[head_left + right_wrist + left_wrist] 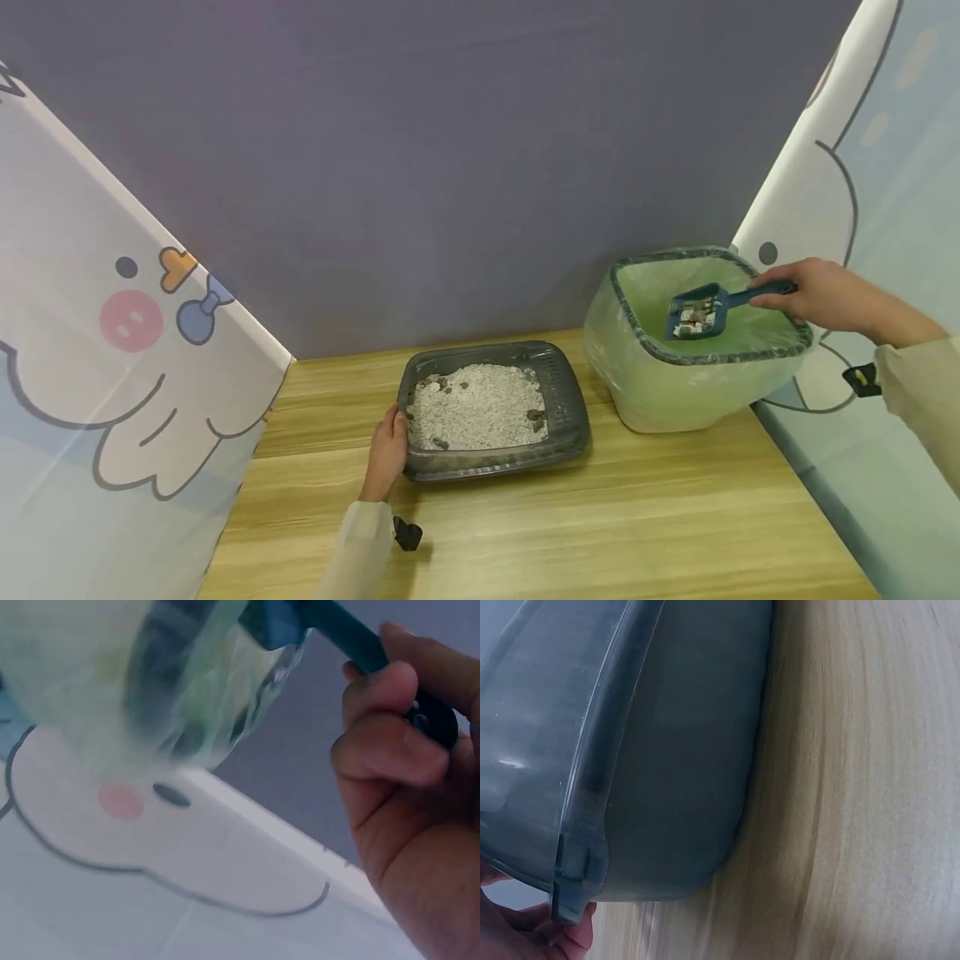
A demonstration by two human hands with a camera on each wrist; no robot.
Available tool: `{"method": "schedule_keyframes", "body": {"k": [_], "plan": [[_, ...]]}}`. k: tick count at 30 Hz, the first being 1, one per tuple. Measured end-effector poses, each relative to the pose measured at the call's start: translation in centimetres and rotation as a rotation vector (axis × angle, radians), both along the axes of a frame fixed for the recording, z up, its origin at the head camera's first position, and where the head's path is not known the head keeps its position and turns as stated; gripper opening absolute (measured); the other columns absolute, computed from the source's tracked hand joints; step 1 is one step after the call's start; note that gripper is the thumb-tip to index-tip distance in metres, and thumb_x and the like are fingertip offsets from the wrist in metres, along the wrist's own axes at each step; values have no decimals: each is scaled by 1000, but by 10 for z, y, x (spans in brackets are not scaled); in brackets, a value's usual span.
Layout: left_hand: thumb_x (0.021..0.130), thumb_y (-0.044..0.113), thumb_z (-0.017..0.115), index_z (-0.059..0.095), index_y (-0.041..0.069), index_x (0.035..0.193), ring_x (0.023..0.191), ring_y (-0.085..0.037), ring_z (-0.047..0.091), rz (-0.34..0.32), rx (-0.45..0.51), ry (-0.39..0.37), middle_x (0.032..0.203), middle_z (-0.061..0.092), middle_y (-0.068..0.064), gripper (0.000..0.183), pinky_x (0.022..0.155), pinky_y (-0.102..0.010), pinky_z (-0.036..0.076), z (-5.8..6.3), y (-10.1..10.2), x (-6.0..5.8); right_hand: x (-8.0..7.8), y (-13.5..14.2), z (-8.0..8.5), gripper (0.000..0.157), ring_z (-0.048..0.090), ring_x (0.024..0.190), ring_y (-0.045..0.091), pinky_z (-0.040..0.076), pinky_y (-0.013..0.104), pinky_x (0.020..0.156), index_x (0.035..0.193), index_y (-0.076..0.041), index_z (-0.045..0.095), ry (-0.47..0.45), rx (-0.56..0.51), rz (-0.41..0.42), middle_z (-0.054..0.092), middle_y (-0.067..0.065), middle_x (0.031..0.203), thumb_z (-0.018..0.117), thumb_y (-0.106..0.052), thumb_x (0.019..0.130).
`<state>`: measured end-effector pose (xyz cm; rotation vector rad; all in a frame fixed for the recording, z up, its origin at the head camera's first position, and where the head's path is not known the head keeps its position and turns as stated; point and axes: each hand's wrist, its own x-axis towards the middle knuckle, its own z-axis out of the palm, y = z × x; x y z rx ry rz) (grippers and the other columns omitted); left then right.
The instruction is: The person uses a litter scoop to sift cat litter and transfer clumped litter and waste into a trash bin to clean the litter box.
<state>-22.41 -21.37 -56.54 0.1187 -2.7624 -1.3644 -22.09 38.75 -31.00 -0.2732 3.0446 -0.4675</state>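
In the head view my right hand [813, 292] grips the handle of a dark blue litter scoop [723, 312], its slotted head over the mouth of the bin [667, 408]. Dark clumps and some pale litter [696, 320] lie in the scoop. The right wrist view has the fingers [390, 757] curled round the handle. At the left end of a grey litter tray [495, 461], my left hand [387, 450] holds the rim, and the left wrist view shows fingers [570, 941] pinching its corner. Pale litter [480, 408] with several dark clumps fills the tray.
A pale green bag lines the bin, its dark-edged rim [720, 358] folded over the outside. Tray and bin stand on a wood-grain table [600, 533]. A grey wall [450, 167] rises behind, with cartoon-printed panels [90, 350] on both sides.
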Motion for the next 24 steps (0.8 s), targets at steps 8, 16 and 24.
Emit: {"method": "schedule_keyframes", "body": {"k": [8, 16, 24], "plan": [[105, 34, 29, 33, 1, 146, 120, -47, 40, 9, -3, 10, 133, 42, -30, 53, 95, -62, 31, -1, 2, 0, -5, -19, 3, 34, 43, 54, 19, 37, 38, 59, 118, 4, 62, 103, 53, 43, 62, 17, 87, 66, -11, 88], [104, 43, 25, 30, 4, 148, 122, -46, 38, 7, 9, -8, 137, 39, -28, 60, 96, -61, 31, -1, 3, 1, 8, -26, 6, 28, 40, 52, 16, 34, 33, 52, 114, -4, 68, 316, 64, 54, 54, 7, 81, 68, -3, 86], [103, 44, 24, 29, 5, 148, 122, -46, 39, 6, 24, -21, 138, 38, -27, 60, 95, -62, 31, -1, 2, 0, 14, -27, 2, 23, 36, 57, 13, 30, 30, 50, 100, -7, 75, 480, 51, 63, 50, 3, 77, 72, 3, 79]]}}
